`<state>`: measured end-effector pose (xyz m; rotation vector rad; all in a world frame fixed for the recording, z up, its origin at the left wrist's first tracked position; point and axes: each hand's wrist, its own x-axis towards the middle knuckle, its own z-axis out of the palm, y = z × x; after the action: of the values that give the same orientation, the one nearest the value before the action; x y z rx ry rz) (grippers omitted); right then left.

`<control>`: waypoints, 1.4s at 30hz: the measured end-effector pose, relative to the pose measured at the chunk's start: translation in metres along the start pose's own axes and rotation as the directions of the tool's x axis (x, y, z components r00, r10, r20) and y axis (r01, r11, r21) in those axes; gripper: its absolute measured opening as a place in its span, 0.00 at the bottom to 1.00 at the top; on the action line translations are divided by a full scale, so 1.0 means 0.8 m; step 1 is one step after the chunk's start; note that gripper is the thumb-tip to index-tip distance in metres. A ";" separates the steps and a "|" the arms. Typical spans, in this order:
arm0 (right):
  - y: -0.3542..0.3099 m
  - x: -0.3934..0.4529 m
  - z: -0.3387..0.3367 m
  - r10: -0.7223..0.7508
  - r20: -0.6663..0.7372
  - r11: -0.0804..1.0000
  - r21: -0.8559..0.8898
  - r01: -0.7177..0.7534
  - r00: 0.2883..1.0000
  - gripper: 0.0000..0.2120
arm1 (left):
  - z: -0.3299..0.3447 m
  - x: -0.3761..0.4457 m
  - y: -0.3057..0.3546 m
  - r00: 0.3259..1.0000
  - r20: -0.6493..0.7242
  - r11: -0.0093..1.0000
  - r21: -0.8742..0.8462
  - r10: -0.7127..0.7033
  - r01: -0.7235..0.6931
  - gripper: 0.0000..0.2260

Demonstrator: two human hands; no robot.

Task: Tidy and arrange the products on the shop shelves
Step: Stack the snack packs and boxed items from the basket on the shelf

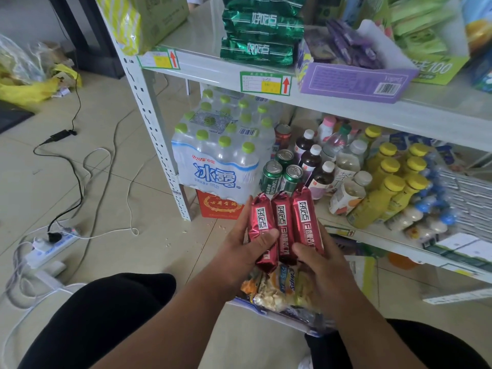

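Note:
Three red foil biscuit packs (286,222) with white lettering lie side by side, held up in front of the lower shelf. My left hand (247,251) grips the left pack, its thumb across the front. My right hand (316,265) holds the right pack from the other side, thumb on its lower end. Below them sits a box of mixed snack bags (277,288) on the floor. A stack of green packs of the same brand (261,30) stands on the upper shelf (213,67).
The lower shelf (372,235) carries a shrink-wrapped water case (221,150), green cans (282,174), dark drink bottles and yellow-capped bottles (391,187). A purple display box (354,65) sits on the upper shelf. Cables and a power strip (53,243) lie on the tiled floor at left.

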<state>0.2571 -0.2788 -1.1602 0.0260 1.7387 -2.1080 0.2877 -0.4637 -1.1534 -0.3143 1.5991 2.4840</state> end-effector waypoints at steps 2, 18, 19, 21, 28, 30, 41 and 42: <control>0.007 0.001 0.003 -0.015 0.008 1.000 -0.017 0.015 1.000 0.32 | -0.003 0.001 -0.004 1.000 -0.010 1.000 0.015 -0.003 0.003 0.42; 0.010 -0.002 0.008 -0.071 -0.002 0.987 0.146 0.071 0.997 0.35 | -0.001 0.003 -0.004 0.991 0.082 0.993 -0.055 0.109 -0.105 0.35; 0.008 -0.003 0.009 -0.081 0.003 0.987 0.143 0.079 0.997 0.35 | 0.001 0.004 -0.002 0.990 0.080 0.991 -0.076 0.119 -0.113 0.33; 0.005 -0.004 0.010 -0.097 0.002 0.984 0.153 0.095 0.995 0.39 | 0.003 0.005 0.003 0.991 0.065 0.987 -0.111 0.120 -0.112 0.30; -0.008 -0.006 0.011 -0.060 0.059 0.977 0.209 0.046 0.996 0.40 | -0.006 0.004 -0.006 0.997 0.047 0.994 -0.095 0.058 -0.053 0.32; -0.011 -0.006 0.014 -0.048 0.058 0.977 0.211 0.035 0.997 0.41 | -0.007 0.003 -0.008 0.998 0.042 0.996 -0.066 0.057 -0.054 0.32; -0.003 -0.006 0.022 -0.076 0.040 0.960 0.273 0.063 0.996 0.31 | -0.008 0.010 -0.011 0.999 -0.020 0.999 -0.039 0.031 -0.032 0.36; -0.002 -0.004 0.019 -0.062 0.040 0.959 0.279 0.049 0.997 0.30 | -0.009 0.010 -0.012 0.999 -0.031 0.998 -0.053 0.021 -0.023 0.37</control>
<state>0.2634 -0.2919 -1.1543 0.0059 1.4187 -2.3584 0.2830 -0.4660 -1.1666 -0.3453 1.5576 2.5545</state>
